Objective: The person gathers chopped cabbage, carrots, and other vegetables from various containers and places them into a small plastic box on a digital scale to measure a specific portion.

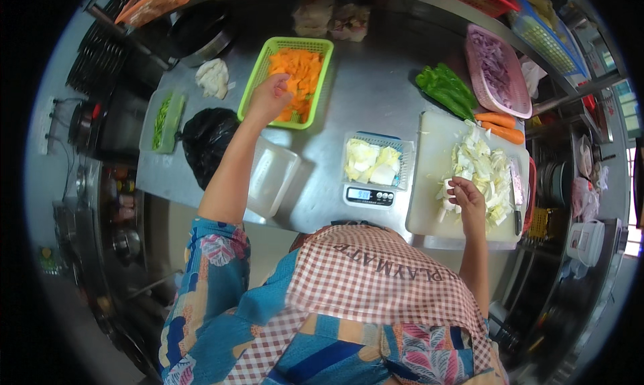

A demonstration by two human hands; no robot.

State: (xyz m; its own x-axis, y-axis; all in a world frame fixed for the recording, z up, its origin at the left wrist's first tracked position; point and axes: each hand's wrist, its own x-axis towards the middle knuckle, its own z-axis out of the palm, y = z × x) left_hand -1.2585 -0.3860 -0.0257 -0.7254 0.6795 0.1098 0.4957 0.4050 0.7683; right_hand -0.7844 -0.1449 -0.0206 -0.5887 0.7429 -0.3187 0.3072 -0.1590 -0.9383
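My left hand (270,99) is over a green plastic basket (326,78) of cut orange carrot pieces (305,70). Its fingers are curled, and whether they pinch a piece is unclear. At the right, my right hand (468,198) is above a white cutting board (427,153), beside chopped pale cabbage (485,171). Its fingertips bend close to a white cabbage piece, but a grip cannot be made out. Between my hands, a clear plastic basket (405,159) with cabbage pieces (372,161) rests on a digital kitchen scale (369,197) with a lit display.
A knife (516,196) lies along the board's right side. Behind the board are two carrots (503,128), green peppers (446,89) and a pink basket (526,103) of sliced purple onion. Leftward are a translucent container (274,176), a black plastic bag (209,138) and a tub of cut greens (173,121).
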